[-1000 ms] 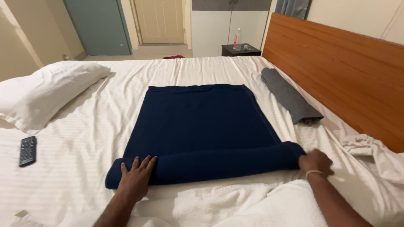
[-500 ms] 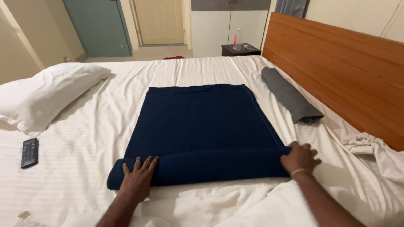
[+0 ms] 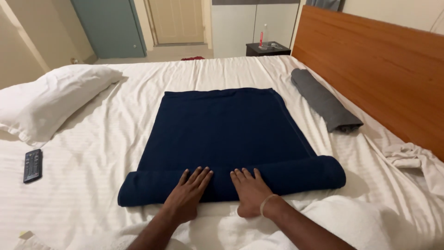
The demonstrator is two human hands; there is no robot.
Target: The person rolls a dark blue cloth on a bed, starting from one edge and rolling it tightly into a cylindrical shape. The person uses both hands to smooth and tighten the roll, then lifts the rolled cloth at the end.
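We are pressing our left hand (image 3: pixel 187 196) and right hand (image 3: pixel 249 192), fingers flat and open, side by side on the rolled near end of the navy towel (image 3: pixel 226 134) at the bed's (image 3: pixel 92 139) near edge.

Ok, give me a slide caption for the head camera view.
Both hands, left hand and right hand, press flat on the rolled edge of a navy towel.

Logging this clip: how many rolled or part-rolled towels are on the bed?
2: a navy towel, part-rolled under both hands, mid-bed; a grey roll by the headboard. None seems hidden.
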